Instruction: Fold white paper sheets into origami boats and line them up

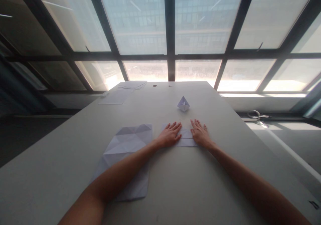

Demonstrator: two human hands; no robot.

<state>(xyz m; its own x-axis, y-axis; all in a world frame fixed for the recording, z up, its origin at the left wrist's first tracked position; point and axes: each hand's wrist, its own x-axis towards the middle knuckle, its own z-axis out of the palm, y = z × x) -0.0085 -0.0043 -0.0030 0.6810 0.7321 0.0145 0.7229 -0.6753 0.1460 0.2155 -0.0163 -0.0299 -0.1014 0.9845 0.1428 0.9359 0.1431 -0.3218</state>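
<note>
A folded sheet of white paper (186,141) lies flat on the table, with a crease or edge running across it. My left hand (171,134) rests palm down on its left part, fingers stretched out. On its right part lies my right hand (200,132), also flat with the fingers extended. Both hands cover portions of the sheet. Just beyond them a folded paper boat (183,104) stands upright. Left of my hands is a creased, unfolded sheet of paper (127,144), partly hidden under my left forearm.
Several loose white sheets (112,97) lie at the far left of the white table (175,188). Two small holes are near its far edge. Large windows (132,17) with dark frames rise behind it. A metal ring-shaped object (257,116) is beyond the table's right side.
</note>
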